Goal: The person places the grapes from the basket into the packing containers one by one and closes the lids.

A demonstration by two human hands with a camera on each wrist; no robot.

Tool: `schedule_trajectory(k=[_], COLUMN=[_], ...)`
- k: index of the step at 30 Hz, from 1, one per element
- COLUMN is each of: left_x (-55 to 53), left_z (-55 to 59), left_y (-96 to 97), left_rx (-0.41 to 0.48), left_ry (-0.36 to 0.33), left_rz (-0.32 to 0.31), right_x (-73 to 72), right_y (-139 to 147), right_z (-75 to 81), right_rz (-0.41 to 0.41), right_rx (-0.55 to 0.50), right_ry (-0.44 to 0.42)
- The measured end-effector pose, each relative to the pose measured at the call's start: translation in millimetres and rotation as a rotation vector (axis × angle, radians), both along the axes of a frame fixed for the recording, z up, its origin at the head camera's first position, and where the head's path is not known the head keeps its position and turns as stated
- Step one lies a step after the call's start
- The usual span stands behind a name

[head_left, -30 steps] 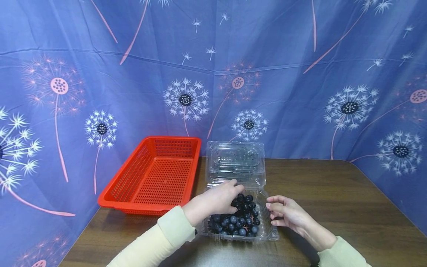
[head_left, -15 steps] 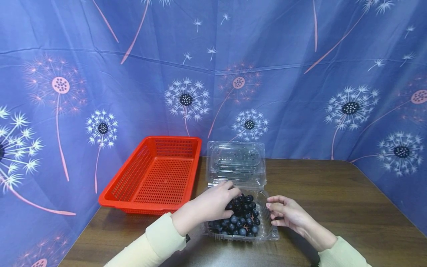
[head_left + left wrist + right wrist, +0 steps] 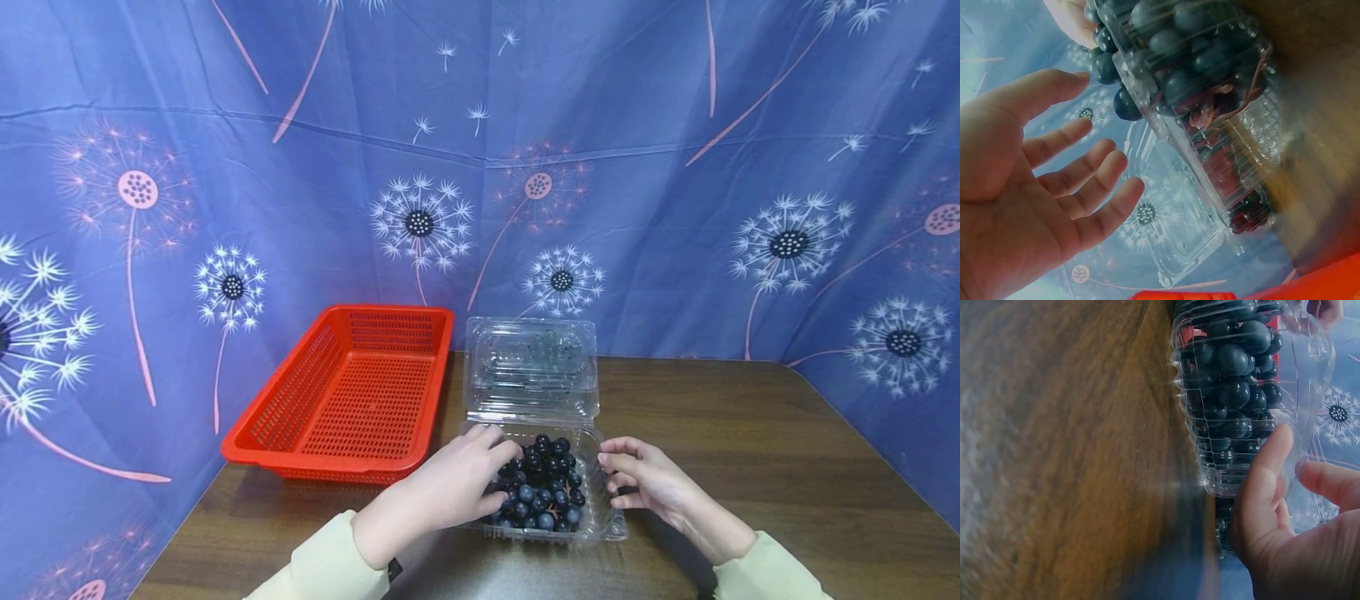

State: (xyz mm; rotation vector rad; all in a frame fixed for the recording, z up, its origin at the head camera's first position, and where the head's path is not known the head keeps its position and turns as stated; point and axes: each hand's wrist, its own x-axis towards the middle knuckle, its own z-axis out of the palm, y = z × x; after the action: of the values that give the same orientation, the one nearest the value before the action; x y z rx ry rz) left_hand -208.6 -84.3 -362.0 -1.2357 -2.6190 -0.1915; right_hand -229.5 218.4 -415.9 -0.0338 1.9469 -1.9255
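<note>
A hinged clear plastic box (image 3: 617, 528) stands on the table with its lid (image 3: 531, 371) raised at the back. Dark grapes (image 3: 543, 500) fill its base, with bits of reddish stem among them. My left hand (image 3: 450, 479) is over the box's left side, its thumb and fingers spread. In the left wrist view that hand (image 3: 1054, 181) holds nothing, and its fingertips are beside the box's wall. At the right rim, my right hand (image 3: 656, 483) pinches the plastic edge; in the right wrist view its fingers (image 3: 1269, 459) lie on either side of the rim.
A red perforated plastic basket (image 3: 367, 408) with nothing in it stands to the left of the box. Beneath both is a brown wooden table (image 3: 750, 442). Behind hangs a blue cloth (image 3: 645, 192) printed with dandelions.
My left hand has drawn back left and toward me from over the grapes, uncovering more of them. My right hand stays at the box's right rim.
</note>
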Motion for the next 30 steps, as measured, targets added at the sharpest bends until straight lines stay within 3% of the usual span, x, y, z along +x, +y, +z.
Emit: schedule_trajectory(k=[8, 15, 22, 30], left_x=[11.7, 21.3, 29.3, 37.0], left_z=[-8.0, -19.1, -28.5, -32.9], left_y=[-11.7, -18.4, -24.5, -30.8], left_rx=[0.046, 0.08, 0.121, 0.171], left_ry=[0.006, 0.022, 0.055, 0.018], left_rz=[0.022, 0.064, 0.101, 0.117], right_x=[-3.2, -9.1, -17.4, -27.8], right_y=[0, -1, 5, 4], right_z=[2.1, 5.9, 10.0, 20.5], right_rz=[0.006, -0.046, -0.066, -0.081], right_rx=[0.055, 0.147, 0.167, 0.203], right_ry=[0.023, 0.027, 0.075, 0.121])
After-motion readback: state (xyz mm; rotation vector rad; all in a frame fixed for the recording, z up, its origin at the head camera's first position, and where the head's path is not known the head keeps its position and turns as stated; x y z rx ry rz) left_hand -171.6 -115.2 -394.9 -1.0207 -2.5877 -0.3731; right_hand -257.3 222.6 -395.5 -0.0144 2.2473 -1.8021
